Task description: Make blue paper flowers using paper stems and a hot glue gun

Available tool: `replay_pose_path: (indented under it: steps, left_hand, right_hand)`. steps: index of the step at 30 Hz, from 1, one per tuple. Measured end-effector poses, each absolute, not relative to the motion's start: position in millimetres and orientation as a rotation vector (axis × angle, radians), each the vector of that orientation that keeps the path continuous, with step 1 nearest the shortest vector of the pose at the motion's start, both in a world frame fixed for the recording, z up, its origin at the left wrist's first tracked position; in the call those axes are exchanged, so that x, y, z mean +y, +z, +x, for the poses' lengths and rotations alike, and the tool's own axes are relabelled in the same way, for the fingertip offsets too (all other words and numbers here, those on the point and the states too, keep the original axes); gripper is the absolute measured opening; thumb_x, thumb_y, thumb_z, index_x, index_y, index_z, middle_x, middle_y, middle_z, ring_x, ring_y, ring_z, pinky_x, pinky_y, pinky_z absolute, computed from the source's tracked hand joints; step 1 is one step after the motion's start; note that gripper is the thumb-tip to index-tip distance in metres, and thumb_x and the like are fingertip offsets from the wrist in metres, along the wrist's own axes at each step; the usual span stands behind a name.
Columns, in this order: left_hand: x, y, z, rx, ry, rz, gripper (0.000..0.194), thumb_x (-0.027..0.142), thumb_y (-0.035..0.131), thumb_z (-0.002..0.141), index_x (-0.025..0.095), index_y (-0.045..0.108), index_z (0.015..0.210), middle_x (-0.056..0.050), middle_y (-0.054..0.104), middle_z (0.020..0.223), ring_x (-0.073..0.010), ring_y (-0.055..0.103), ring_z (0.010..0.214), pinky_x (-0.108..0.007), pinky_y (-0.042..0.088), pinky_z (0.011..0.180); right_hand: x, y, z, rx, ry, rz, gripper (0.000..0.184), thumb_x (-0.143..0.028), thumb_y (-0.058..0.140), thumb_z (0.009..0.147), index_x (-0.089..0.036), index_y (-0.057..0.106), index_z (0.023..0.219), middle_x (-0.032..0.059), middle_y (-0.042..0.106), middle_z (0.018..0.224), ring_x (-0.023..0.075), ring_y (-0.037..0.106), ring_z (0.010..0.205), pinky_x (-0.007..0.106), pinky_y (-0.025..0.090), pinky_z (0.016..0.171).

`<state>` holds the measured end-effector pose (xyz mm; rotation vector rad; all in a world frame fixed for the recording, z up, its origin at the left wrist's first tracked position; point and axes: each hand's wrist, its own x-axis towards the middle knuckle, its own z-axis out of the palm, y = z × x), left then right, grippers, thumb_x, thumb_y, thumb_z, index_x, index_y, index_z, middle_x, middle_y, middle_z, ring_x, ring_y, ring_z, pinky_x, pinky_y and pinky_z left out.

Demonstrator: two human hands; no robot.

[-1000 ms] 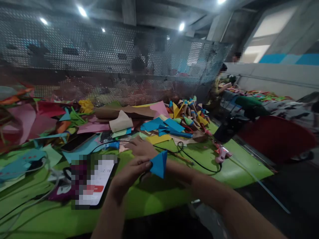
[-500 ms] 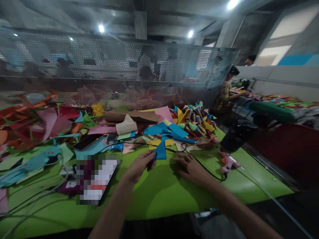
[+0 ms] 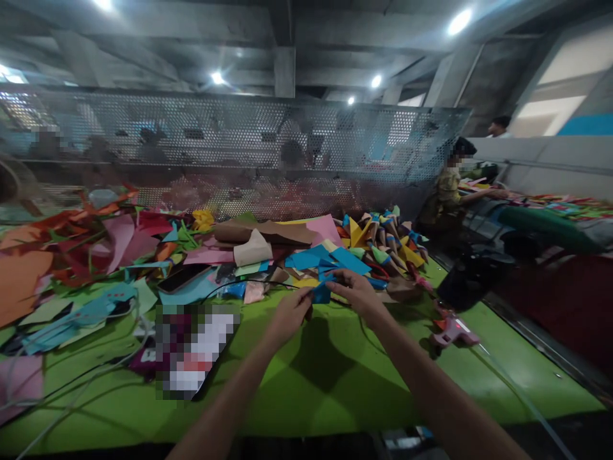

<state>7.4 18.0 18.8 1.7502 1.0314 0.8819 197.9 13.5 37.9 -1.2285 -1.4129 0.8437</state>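
Observation:
Over the green table, my left hand (image 3: 292, 313) pinches a small blue piece of felt or paper (image 3: 322, 292) at its left edge. The fingers of my right hand (image 3: 357, 294) are closed on the upper right of that same piece, partly covering it. Just behind my hands lie more flat blue pieces (image 3: 306, 257), heaped on yellow and brown ones. A pink glue gun (image 3: 454, 331) rests on the table to the right of my right forearm.
Small cone-shaped pieces (image 3: 383, 239) are piled at the back right. Coloured scraps (image 3: 115, 239) heap up at the left, near a dark phone (image 3: 182, 278) and cables. A perforated metal screen (image 3: 230, 140) stands behind. Another person (image 3: 447, 188) works at the far right.
My right hand has risen from beside the table surface and moved left onto the blue piece. My left hand keeps its hold. The view has shifted slightly.

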Motion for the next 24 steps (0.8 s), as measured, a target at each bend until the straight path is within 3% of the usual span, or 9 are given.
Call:
replay_pose_path:
  steps: [5, 11, 17, 24]
  left_hand:
    - [23.4, 5.7, 6.4, 1.062, 0.942, 1.734, 0.03, 0.042, 0.045, 0.091, 0.02, 0.055, 0.073, 0.003, 0.052, 0.061, -0.0149, 0.047, 0.06, -0.026, 0.032, 0.058]
    - [29.7, -0.4, -7.7, 1.102, 0.975, 1.509, 0.028, 0.046, 0.053, 0.087, 0.019, 0.055, 0.079, 0.003, 0.058, 0.065, -0.0129, 0.052, 0.056, -0.024, 0.038, 0.056]
    - [21.4, 9.1, -11.1, 1.002, 1.044, 1.415, 0.032, 0.049, 0.053, 0.089, 0.017, 0.061, 0.089, -0.003, 0.07, 0.084, -0.0131, 0.06, 0.065, -0.025, 0.045, 0.065]
    - [23.2, 6.6, -12.2, 0.926, 1.066, 1.409, 0.042, 0.057, 0.053, 0.089, 0.016, 0.063, 0.086, -0.003, 0.069, 0.081, -0.0132, 0.06, 0.067, -0.025, 0.048, 0.065]
  right_hand:
    - [22.9, 27.6, 183.8, -1.226, 0.949, -1.174, 0.039, -0.052, 0.081, 0.062, -0.018, 0.064, 0.07, -0.0037, 0.057, 0.06, 0.0114, 0.048, 0.055, 0.024, 0.038, 0.052]
    - [11.0, 23.8, 190.9, -1.061, 1.042, -1.128, 0.039, -0.05, 0.083, 0.061, -0.019, 0.065, 0.074, -0.0037, 0.058, 0.064, 0.0115, 0.051, 0.057, 0.026, 0.045, 0.058]
    - [7.1, 25.0, 193.3, -1.009, 1.096, -1.107, 0.037, -0.047, 0.086, 0.059, -0.019, 0.067, 0.075, -0.0031, 0.059, 0.066, 0.0114, 0.051, 0.058, 0.026, 0.045, 0.059]
    - [6.8, 23.6, 191.7, -1.011, 1.087, -1.117, 0.038, -0.047, 0.088, 0.058, -0.019, 0.069, 0.075, -0.0015, 0.062, 0.067, 0.0136, 0.055, 0.061, 0.027, 0.046, 0.061]
